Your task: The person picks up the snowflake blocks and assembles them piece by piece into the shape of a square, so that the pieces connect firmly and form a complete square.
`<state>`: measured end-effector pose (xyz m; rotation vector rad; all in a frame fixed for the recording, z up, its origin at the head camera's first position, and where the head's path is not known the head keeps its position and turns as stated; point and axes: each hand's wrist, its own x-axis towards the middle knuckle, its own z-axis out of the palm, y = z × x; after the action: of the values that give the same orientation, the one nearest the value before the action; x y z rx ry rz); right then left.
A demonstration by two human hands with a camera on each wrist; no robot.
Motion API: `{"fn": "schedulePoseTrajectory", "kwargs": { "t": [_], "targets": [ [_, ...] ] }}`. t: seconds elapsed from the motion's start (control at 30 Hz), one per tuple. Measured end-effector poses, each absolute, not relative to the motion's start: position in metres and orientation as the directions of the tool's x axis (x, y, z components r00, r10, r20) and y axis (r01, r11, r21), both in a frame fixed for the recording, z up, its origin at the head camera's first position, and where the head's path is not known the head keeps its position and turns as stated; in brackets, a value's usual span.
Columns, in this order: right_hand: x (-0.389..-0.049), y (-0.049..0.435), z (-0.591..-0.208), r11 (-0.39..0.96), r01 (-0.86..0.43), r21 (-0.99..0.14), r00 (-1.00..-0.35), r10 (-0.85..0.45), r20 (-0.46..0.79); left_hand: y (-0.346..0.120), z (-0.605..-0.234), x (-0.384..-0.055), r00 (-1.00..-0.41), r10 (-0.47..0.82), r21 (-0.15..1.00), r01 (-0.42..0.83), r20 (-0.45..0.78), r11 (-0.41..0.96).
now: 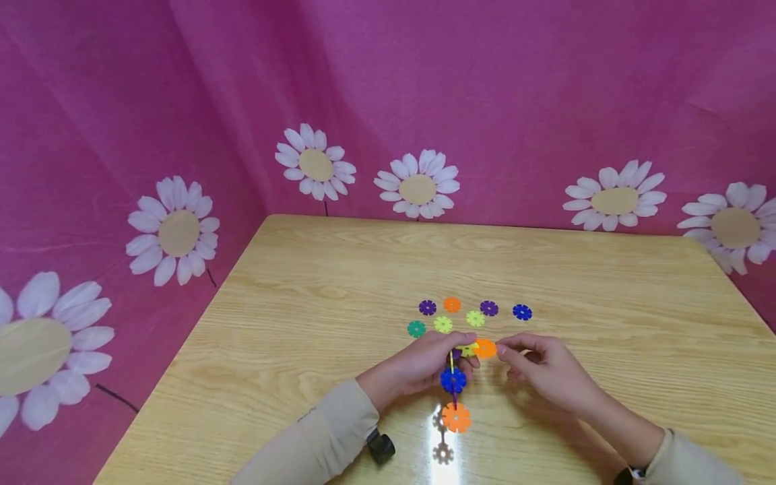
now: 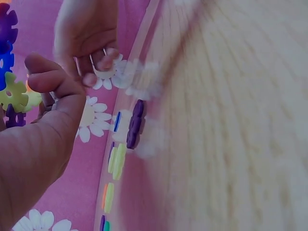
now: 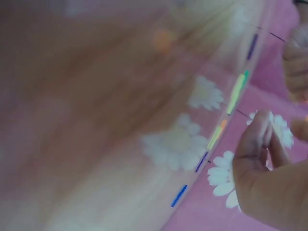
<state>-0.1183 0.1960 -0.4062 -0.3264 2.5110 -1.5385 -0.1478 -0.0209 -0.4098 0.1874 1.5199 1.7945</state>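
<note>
A chain of notched plastic flower discs hangs from my left hand (image 1: 433, 360), which grips its upper part between thumb and fingers. Down the chain are a blue disc (image 1: 453, 380) and, lowest, an orange disc (image 1: 456, 417), with thin edge-on discs linking them. Beside the left fingertips, a yellow disc (image 1: 467, 350) adjoins another orange disc (image 1: 485, 348). My right hand (image 1: 548, 370) pinches that orange disc's right edge between thumb and index finger. In the left wrist view, the left hand (image 2: 53, 106) partly hides the chain's yellow-green disc (image 2: 13, 92).
Loose discs lie beyond the hands on the wooden table (image 1: 339, 283): a green one (image 1: 416, 329), a blue one (image 1: 522, 312), an orange one (image 1: 451, 304), plus purple and yellow ones. Pink cloth with daisies (image 1: 515, 101) stands behind and at the left.
</note>
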Motion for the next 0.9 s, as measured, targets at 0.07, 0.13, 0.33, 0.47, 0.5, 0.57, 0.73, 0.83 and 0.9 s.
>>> {"fn": "schedulePoseTrajectory", "kwargs": {
  "t": [0.07,0.13,0.33,0.47,0.5,0.57,0.73,0.83,0.9],
  "targets": [
    [-0.119,0.194,-0.411,0.556,-0.255,-0.791,-0.93,-0.366,0.042,-0.021,-0.409,-0.148,-0.688,0.638,0.892,-0.453,-0.345,-0.006],
    [-0.119,0.19,-0.416,0.615,-0.405,-0.676,-0.881,-0.459,0.111,-0.021,-0.407,-0.147,-0.683,0.648,0.89,-0.456,-0.338,-0.016],
    [-0.129,0.178,-0.424,0.553,-0.682,-0.48,-0.711,-0.654,0.257,-0.019,-0.404,-0.146,-0.672,0.674,0.891,-0.451,-0.306,-0.046],
    [-0.135,0.174,-0.424,0.473,-0.749,-0.463,-0.627,-0.731,0.268,-0.019,-0.403,-0.146,-0.665,0.69,0.89,-0.451,-0.286,-0.067],
    [-0.136,0.173,-0.425,0.471,-0.756,-0.454,-0.619,-0.741,0.261,-0.02,-0.403,-0.146,-0.664,0.692,0.888,-0.454,-0.285,-0.07],
    [-0.138,0.171,-0.425,0.47,-0.771,-0.43,-0.599,-0.763,0.241,-0.02,-0.404,-0.146,-0.664,0.689,0.885,-0.46,-0.29,-0.071],
    [-0.142,0.167,-0.428,0.444,-0.791,-0.421,-0.572,-0.78,0.253,-0.021,-0.404,-0.147,-0.675,0.673,0.886,-0.46,-0.302,-0.063],
    [-0.145,0.166,-0.427,0.435,-0.758,-0.486,-0.596,-0.764,0.246,-0.022,-0.404,-0.148,-0.676,0.673,0.885,-0.46,-0.298,-0.07],
    [-0.145,0.166,-0.426,0.437,-0.738,-0.514,-0.612,-0.755,0.235,-0.023,-0.404,-0.148,-0.675,0.675,0.882,-0.464,-0.298,-0.075]
  ]
}}
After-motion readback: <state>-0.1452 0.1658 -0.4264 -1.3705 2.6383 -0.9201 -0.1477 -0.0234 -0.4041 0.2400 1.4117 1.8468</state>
